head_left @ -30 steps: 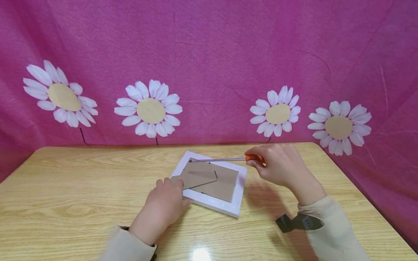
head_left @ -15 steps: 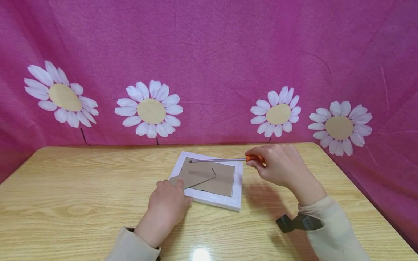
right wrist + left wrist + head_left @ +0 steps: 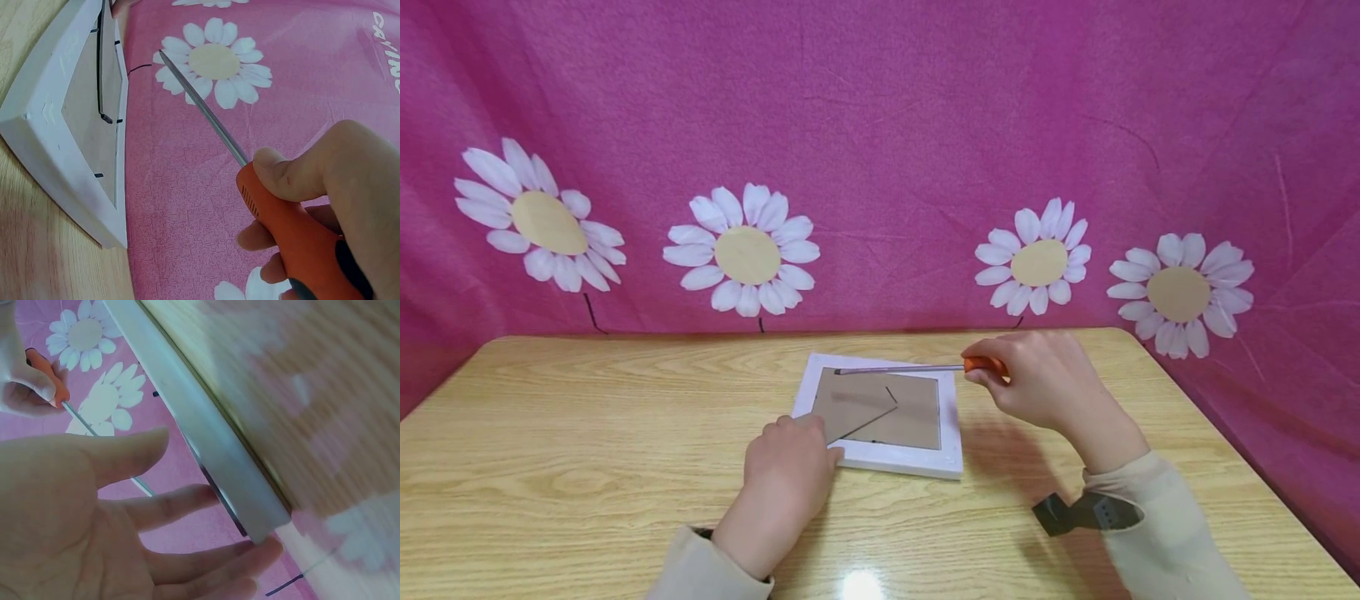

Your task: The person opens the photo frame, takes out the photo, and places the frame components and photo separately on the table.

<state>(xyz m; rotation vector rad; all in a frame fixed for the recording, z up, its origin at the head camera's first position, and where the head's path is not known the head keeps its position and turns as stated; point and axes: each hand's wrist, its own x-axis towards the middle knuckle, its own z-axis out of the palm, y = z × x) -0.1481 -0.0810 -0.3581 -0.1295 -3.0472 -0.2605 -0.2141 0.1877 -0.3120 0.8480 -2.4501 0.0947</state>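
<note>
A white picture frame [image 3: 901, 463] lies face down on the table, its brown backing board [image 3: 917, 421] and fold-out stand showing. My left hand [image 3: 792, 467] is at the frame's near left corner. In the left wrist view its fingertips touch the frame's edge [image 3: 206, 434], while the thumb [image 3: 147, 450] stays off it. My right hand [image 3: 1048, 379] grips the orange handle of a screwdriver [image 3: 902, 368]. The metal shaft points left above the frame, and its tip overlaps the far left corner of the backing. In the right wrist view the shaft [image 3: 206, 115] is apart from the frame [image 3: 31, 134].
The wooden table [image 3: 587, 450] reaches out on both sides of the frame. Behind it hangs a pink cloth [image 3: 887, 167] with several white paper daisies [image 3: 747, 255]. A dark strap with a small device [image 3: 1054, 514] is on the right wrist.
The picture frame has turned a little counterclockwise on the table, its near edge now more level. My left hand has shifted slightly right with it. The right hand and screwdriver have stayed put.
</note>
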